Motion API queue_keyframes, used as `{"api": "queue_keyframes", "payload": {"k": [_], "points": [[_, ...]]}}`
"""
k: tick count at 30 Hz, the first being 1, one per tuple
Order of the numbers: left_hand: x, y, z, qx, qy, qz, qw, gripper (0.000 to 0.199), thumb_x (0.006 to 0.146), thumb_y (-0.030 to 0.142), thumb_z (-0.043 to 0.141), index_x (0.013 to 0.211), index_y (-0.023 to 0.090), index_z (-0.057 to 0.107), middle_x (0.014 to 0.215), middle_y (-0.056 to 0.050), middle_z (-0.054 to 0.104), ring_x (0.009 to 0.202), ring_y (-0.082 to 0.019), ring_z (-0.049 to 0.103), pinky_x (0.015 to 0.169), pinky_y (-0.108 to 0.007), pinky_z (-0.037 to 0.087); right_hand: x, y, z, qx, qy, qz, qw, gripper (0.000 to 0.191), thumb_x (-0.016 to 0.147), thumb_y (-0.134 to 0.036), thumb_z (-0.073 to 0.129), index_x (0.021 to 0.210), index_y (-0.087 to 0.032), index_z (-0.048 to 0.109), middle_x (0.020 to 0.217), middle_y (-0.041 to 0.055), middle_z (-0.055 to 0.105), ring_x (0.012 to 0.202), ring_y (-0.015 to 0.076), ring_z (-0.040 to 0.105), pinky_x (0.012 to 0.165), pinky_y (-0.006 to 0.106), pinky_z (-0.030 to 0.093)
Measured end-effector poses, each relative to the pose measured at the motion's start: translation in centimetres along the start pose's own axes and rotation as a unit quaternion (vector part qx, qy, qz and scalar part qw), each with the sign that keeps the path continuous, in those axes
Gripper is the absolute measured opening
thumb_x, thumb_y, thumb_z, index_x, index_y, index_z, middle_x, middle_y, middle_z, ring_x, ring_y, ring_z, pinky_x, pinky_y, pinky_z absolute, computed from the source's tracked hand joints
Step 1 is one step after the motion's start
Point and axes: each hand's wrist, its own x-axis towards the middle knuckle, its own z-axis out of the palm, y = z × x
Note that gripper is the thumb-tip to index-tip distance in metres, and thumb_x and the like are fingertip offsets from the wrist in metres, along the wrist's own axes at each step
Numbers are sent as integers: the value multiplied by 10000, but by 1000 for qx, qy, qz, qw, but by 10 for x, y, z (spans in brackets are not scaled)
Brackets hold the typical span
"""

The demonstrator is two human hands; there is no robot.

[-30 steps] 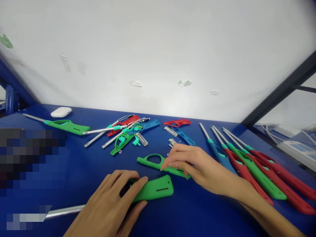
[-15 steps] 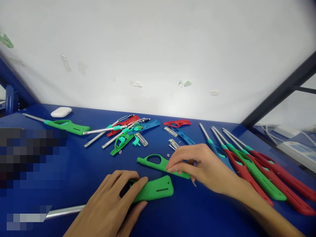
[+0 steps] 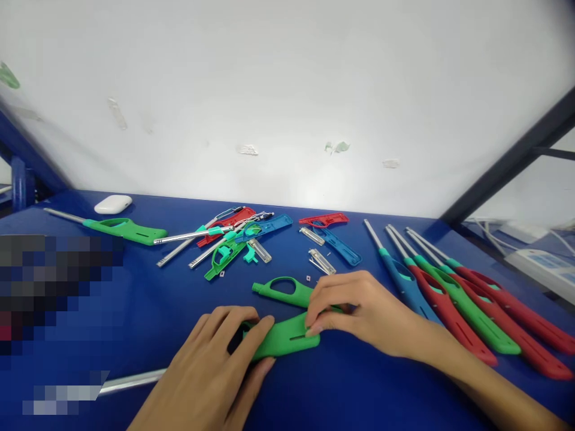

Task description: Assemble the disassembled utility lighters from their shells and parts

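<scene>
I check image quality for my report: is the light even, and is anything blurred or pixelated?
Head view: uneven light, the wall brightest low in the middle, dark at upper right; head view: the white box at right looks softer than the right hand; head view: pixel blocks cover part of the left side.

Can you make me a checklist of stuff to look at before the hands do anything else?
1. Left hand holding the green lighter: ok, its fingers and thumb are around the handle.
2. Right hand at the handle: ok, its fingertips are at the end.
3. Small part between the right fingertips: cannot tell, the fingers hide it.
4. Loose green shell well away from the hands: not ok, it lies close behind the handle, partly covered by the right hand.
5. White case away from both hands: ok, it's far back on the left.
</scene>
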Motion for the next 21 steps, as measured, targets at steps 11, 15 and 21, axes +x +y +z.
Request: {"api": "queue_keyframes", "payload": {"k": [11,15,21], "points": [[-1,4,-2,-22,-5,-19,1000,340,1017,259,553,1354,276,593,1214,-64,672,1035,-263,671,909,-471,608,3,-4,0,-13,30,-4,999,249,970,-419,706,844,-224,798,823,8,774,746,156,663,684,258,479],[-3,5,1,-20,-10,-34,999,351,1014,247,558,1360,296,594,1233,-52,666,1076,-257,663,976,-475,580,4,-3,2,-51,39,-13,998,173,950,-350,741,843,-223,792,832,-2,760,731,148,655,674,249,466],[-1,3,2,-13,-1,-21,1000,330,1011,253,565,1335,285,614,1209,-60,679,1063,-259,672,948,-444,596,2,6,5,-114,42,-47,992,155,993,-311,686,908,-233,789,887,-6,756,776,146,678,714,244,489]]}}
